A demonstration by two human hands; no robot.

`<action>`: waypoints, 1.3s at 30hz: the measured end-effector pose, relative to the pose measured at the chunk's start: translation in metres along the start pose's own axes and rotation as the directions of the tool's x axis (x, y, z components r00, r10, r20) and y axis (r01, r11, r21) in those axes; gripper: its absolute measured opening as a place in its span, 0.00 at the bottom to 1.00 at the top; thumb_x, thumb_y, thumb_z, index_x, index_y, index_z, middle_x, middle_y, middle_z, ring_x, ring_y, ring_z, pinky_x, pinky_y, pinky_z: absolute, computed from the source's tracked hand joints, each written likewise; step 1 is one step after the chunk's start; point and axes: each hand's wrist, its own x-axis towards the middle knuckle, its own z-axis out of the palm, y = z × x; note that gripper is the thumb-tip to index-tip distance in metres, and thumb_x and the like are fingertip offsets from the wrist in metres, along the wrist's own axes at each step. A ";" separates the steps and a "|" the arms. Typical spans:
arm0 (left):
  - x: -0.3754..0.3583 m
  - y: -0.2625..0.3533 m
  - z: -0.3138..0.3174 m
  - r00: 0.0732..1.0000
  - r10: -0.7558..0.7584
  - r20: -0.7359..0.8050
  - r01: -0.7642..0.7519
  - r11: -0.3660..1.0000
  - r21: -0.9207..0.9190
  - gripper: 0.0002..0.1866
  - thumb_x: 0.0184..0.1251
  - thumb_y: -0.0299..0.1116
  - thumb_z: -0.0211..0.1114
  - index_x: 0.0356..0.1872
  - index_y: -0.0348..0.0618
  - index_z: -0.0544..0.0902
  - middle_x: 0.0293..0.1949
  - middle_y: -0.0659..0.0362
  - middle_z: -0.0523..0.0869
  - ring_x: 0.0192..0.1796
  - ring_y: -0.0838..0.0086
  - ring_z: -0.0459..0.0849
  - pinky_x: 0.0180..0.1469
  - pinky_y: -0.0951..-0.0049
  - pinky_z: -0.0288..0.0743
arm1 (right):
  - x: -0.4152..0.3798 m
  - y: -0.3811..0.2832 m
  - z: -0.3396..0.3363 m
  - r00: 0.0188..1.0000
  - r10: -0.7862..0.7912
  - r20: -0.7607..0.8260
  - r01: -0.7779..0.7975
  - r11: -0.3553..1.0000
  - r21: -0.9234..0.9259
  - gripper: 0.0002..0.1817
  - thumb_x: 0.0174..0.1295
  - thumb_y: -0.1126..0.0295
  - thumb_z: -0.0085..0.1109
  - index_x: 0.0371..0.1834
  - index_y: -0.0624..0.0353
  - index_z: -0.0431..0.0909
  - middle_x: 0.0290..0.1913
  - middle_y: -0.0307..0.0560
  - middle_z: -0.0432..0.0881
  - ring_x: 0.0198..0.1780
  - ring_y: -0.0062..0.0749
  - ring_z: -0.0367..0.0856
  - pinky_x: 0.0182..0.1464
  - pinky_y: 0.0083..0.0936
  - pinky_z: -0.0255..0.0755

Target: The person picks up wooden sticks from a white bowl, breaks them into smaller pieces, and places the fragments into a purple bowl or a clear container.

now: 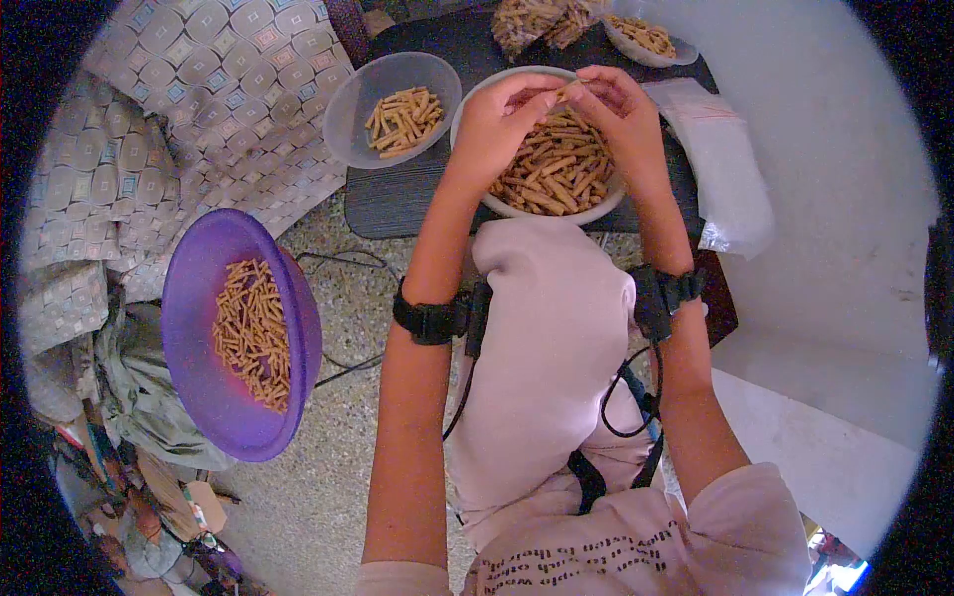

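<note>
Over a whitish bowl [549, 214] filled with short brown sticks [554, 171], both my hands come together near its far rim. My left hand [503, 121] is closed in a pinch, its thumb and fingers on one end of a thin light-brown stick [567, 93]. On the other end, my right hand [626, 116] pinches with thumb and forefinger. Fingers partly cover the stick, so its full length is hidden. To the left of the bowl stands a translucent bowl [343, 114] holding a smaller heap of similar sticks.
The bowls stand on a black table [383, 204]. At its back are filled plastic bags [527, 28] and another small bowl [686, 55] of sticks. A clear plastic bag [730, 169] hangs over the right edge. Lower left, a purple basin [189, 348] holds many sticks.
</note>
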 end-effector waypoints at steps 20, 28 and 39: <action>-0.001 -0.007 0.003 0.988 -0.022 0.152 -0.013 0.974 0.227 0.11 0.59 0.36 0.65 0.37 0.39 0.81 0.30 0.58 0.85 0.32 0.76 0.82 0.37 0.75 0.75 | 0.002 0.004 -0.008 0.989 -0.148 0.030 0.151 0.960 -0.235 0.11 0.60 0.69 0.58 0.43 0.62 0.80 0.41 0.39 0.80 0.43 0.20 0.76 0.49 0.18 0.68; -0.002 -0.002 0.002 0.990 -0.048 0.132 0.044 0.998 0.039 0.12 0.61 0.34 0.64 0.40 0.36 0.80 0.33 0.57 0.85 0.36 0.75 0.83 0.40 0.76 0.76 | 0.004 0.006 -0.002 1.000 0.017 0.006 -0.015 0.973 -0.228 0.11 0.63 0.65 0.55 0.40 0.61 0.80 0.35 0.37 0.80 0.36 0.17 0.75 0.41 0.17 0.69; -0.001 0.001 -0.003 0.976 -0.121 -0.183 0.087 0.980 -0.181 0.11 0.69 0.36 0.54 0.45 0.41 0.70 0.30 0.55 0.83 0.30 0.76 0.81 0.31 0.79 0.73 | 0.007 0.030 0.000 0.978 -0.129 0.161 0.168 0.952 -0.257 0.15 0.68 0.67 0.45 0.53 0.60 0.74 0.35 0.42 0.81 0.36 0.25 0.77 0.42 0.20 0.71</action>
